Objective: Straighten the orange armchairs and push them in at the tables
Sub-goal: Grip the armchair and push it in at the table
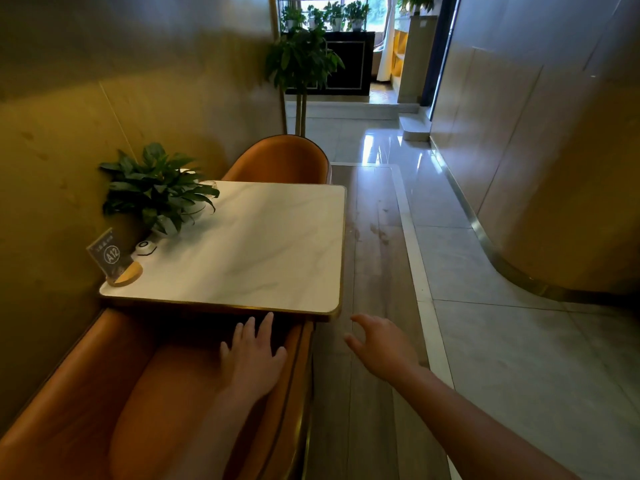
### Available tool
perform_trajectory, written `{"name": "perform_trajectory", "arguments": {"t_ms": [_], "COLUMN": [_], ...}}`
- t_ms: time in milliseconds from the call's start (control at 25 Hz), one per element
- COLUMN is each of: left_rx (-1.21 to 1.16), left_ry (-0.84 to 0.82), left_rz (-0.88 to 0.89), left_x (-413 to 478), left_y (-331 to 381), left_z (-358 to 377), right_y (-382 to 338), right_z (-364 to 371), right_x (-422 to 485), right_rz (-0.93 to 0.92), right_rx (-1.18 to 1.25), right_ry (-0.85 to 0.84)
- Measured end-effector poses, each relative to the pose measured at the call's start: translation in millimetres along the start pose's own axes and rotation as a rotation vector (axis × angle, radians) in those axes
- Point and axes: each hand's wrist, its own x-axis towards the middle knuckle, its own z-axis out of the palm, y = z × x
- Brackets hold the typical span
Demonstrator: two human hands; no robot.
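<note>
Head view — left hand [252,358] flat over curved orange armchair [86,393], right hand [381,344] splayed — both grips empty.

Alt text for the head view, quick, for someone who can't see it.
Open left hand reaches over the near orange armchair toward a white marble table; open right hand hangs above the floor beside it. A second orange armchair sits at the table's far side.

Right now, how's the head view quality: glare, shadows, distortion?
Head view: window glare blows out the glossy floor tiles; deep shadow sits under the marble table at its near edge, around the left hand; wide-angle distortion bows straight lines near the frame edges; the A12 table sign is legible.
</note>
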Motion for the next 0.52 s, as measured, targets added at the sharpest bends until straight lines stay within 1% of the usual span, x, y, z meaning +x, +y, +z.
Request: {"name": "perform_trajectory", "arguments": {"t_ms": [160, 320, 520], "left_rx": [0.017, 0.040, 0.074], "left_ry": [-0.004, -0.003, -0.083], "left_rz": [-0.005, -0.011, -0.009], "left_x": [49, 118, 214], "left_y": [37, 71, 108], "left_z": [12, 29, 43], "right_y": [43, 80, 116], "right_z": [-13, -27, -56], "right_x": [47, 118, 215], "right_rz": [0.038, 0.066, 0.112], "right_rx": [0.019, 0.002, -0.011], "right_ry": [-0.033, -0.062, -0.136]}}
